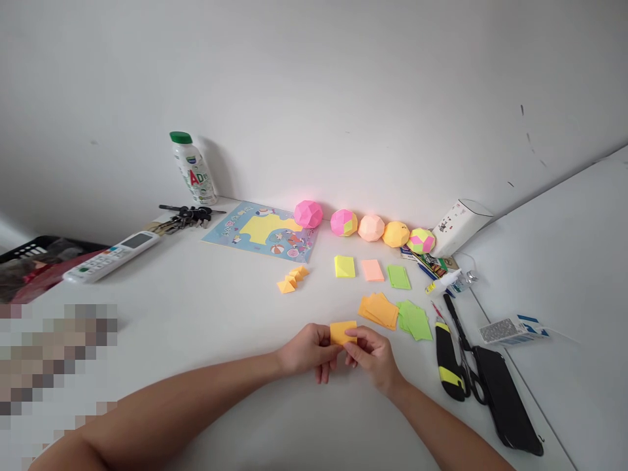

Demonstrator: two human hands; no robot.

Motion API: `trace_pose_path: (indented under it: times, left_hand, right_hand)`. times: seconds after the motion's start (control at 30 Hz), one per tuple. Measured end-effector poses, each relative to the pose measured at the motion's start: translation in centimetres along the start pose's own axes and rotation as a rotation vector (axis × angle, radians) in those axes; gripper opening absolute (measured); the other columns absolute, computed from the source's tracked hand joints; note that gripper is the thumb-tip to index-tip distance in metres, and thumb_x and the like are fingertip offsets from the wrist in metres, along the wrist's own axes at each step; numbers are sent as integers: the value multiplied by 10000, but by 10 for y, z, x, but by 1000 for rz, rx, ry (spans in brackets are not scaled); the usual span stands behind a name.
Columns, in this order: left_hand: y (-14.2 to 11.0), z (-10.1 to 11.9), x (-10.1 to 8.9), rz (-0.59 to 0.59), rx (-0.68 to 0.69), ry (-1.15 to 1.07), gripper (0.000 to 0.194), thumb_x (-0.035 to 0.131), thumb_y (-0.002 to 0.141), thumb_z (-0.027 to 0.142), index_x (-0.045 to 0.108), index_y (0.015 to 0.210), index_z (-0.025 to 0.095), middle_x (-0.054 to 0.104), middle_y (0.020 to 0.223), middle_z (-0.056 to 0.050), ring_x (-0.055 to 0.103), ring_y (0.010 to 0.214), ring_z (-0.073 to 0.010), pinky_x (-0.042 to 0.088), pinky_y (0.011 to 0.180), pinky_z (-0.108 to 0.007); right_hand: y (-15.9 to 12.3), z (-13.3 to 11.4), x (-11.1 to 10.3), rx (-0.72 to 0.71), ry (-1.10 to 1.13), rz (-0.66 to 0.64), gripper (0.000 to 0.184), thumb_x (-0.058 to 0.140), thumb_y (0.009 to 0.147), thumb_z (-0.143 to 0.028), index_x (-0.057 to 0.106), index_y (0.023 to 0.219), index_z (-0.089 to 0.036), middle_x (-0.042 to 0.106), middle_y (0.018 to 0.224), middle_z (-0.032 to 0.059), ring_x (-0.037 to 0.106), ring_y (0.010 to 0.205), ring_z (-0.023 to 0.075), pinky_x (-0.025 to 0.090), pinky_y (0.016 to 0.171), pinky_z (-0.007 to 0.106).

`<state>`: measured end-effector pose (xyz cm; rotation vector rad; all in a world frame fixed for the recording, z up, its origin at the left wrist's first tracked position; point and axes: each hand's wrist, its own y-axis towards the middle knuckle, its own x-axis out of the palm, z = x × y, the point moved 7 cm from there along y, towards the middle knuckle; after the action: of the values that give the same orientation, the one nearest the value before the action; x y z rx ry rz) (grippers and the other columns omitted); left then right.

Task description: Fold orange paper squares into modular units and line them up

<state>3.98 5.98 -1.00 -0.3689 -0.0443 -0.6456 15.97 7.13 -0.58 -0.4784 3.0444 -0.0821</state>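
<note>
Between both hands, above the near part of the white table, is an orange paper square [342, 332]. My left hand [314, 350] pinches its left side, thumb in front and fingers behind. On the right edge, my right hand [373, 356] grips it with thumb and index finger. Just beyond lie a fanned stack of orange paper squares [380, 310] and one of green paper squares [416, 320]. Farther off sit a yellow pad [345, 266], a peach pad [373, 270] and a smaller green pad [398, 277]. Several folded orange paper pieces [293, 279] lie to the left.
Faceted paper balls [371, 227] line the wall beside a blue printed sheet [230, 229]. At left are a bottle [193, 170], keys [184, 217] and a remote [112, 255]. A utility knife [447, 360], scissors [464, 347], a glue bottle [444, 281] and a black phone-like slab [507, 399] lie right.
</note>
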Motion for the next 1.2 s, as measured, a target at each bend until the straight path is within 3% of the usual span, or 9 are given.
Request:
trace_pose_path:
  times: [0.17,0.37,0.43,0.53,0.6,0.87,1.03,1.2]
  left_hand:
    - [1,-2,-1,10,18,2,292,542,765,424,573,690,144,546,547,28,552,395,-101,435,377,-207]
    - [1,-1,-1,22,24,-41,249,553,757,392,561,707,148,559,558,27,554,387,-101,434,367,-202]
    - [0,-1,-2,42,31,-52,236,550,757,372,542,677,151,549,532,33,553,382,-103,427,356,-200]
    - [0,-4,-4,66,23,-53,223,566,744,360,517,668,156,547,516,37,550,379,-104,419,348,-197]
    - [1,-5,-4,64,14,-43,224,576,736,359,508,669,156,549,509,38,547,374,-102,418,350,-196]
    - [0,-2,-1,7,33,-35,262,532,758,368,500,615,150,527,501,35,544,374,-101,414,357,-200]
    - [0,-2,-1,-4,15,-10,205,539,745,336,496,657,157,537,515,38,550,380,-106,421,354,-202]
    - [-2,1,1,9,35,20,161,542,736,291,469,665,166,531,508,51,545,375,-101,414,354,-196]
  right_hand:
    - [-1,1,0,30,1,7,261,650,745,-325,601,949,-169,540,570,-32,569,504,130,471,483,261]
    - [-1,-6,2,37,57,4,547,634,761,-317,393,1244,-227,580,880,26,567,554,108,459,476,236]
    - [-1,-8,5,40,32,-30,474,624,768,-325,448,1193,-215,577,878,31,555,584,110,450,475,223]
    - [-1,-14,9,2,-63,-107,229,606,772,-350,602,911,-167,560,776,19,523,580,109,429,477,213]
    - [0,-15,10,-3,-108,-131,214,595,774,-370,610,780,-156,542,736,9,502,548,100,416,470,213]
    - [-1,-12,10,81,-85,-174,216,581,779,-363,577,728,-153,500,577,-28,469,482,94,361,429,198]
    - [-2,-16,12,75,-81,-171,101,580,743,-239,602,787,-152,536,688,-3,471,515,95,377,452,212]
    - [-2,-22,14,40,-92,-132,71,557,671,-120,596,711,-164,490,632,-30,436,520,92,353,460,208]
